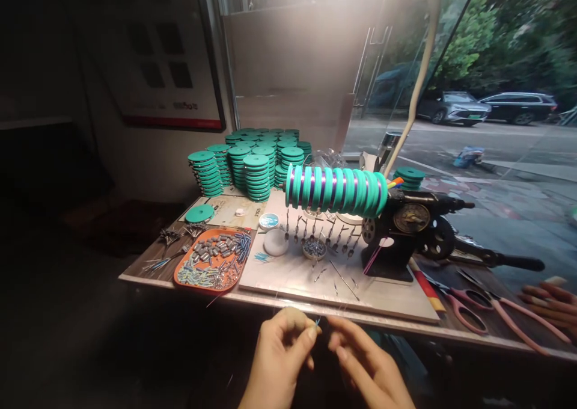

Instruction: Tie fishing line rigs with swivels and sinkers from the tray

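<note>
Below the table's front edge, my left hand (283, 352) pinches a thin blue piece (318, 323) between thumb and forefinger. Close by on the right, my right hand (367, 361) is half curled, fingers apart, with nothing visible in it. Beyond both hands lies a pale board (288, 289) with similar blue pieces (261, 257) and small metal fittings (336, 285) on it. Over the board, a row of green spools (336, 189) sits on a black hand-cranked winder (406, 216), with small metal fittings hanging from the spools on lines.
An orange tray (180, 279) of weights and small parts stands left, near stacked green spools (256, 177). Pink-handled scissors (469, 313) and pliers (518, 325) lie right. Another person's hand (552, 304) is at the far right. The winder's crank handle (518, 260) juts out right.
</note>
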The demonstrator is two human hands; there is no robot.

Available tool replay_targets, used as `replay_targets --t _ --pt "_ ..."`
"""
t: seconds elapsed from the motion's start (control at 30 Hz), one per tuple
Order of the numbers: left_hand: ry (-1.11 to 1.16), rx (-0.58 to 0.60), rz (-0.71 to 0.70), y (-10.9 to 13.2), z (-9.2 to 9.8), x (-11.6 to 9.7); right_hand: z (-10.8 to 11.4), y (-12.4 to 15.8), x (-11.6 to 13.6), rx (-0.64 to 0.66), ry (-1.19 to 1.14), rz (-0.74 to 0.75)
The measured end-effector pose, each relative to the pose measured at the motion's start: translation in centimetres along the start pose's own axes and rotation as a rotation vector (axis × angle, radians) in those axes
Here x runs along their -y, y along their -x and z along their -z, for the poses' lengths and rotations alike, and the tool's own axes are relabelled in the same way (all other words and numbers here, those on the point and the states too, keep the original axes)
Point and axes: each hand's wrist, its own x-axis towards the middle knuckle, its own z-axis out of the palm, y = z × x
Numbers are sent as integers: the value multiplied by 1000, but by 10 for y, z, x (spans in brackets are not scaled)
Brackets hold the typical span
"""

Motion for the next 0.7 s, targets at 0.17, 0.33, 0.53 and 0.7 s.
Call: replay_targets --t 0.17,0.33,0.53,0.7 --pt "-182 8 -98 -5 -5 -3 0 -16 16 69 83 159" --pt "-153 128 -109 -8 -1 -6 20 -17 27 63 351 348" --pt "-238 153 -237 -8 -1 -1 29 -45 64 -104 790 819" --pt "-254 134 -255 -10 -3 7 11 -78 87 -72 1074 868"
